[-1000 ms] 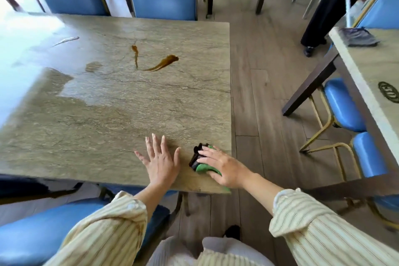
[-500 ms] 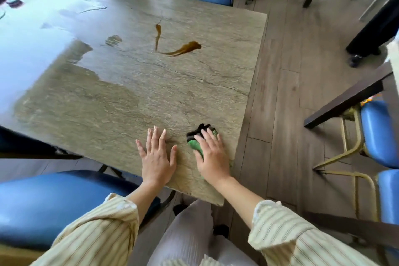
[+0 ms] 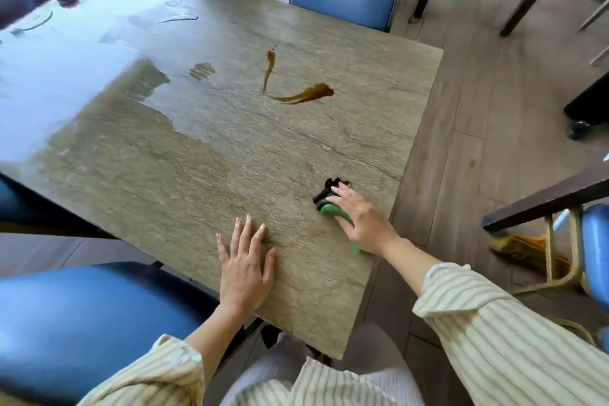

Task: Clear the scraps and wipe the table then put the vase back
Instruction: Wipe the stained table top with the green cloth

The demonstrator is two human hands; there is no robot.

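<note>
Fingers (image 3: pixel 247 234) straight on both hands, nothing grasped: left hand (image 3: pixel 245 270) flat on table (image 3: pixel 184 161) at near edge, right hand (image 3: pixel 357 217) pressing one green-black cloth (image 3: pixel 330 210) near right corner. Two brown streaks (image 3: pixel 306 95) farther out.

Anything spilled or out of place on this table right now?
Yes: a brown spill, two streaks, lies on the table toward its far right side, apart from the green cloth under the right hand near the front edge. The far left of the top looks glossy, apparently wet.
</note>
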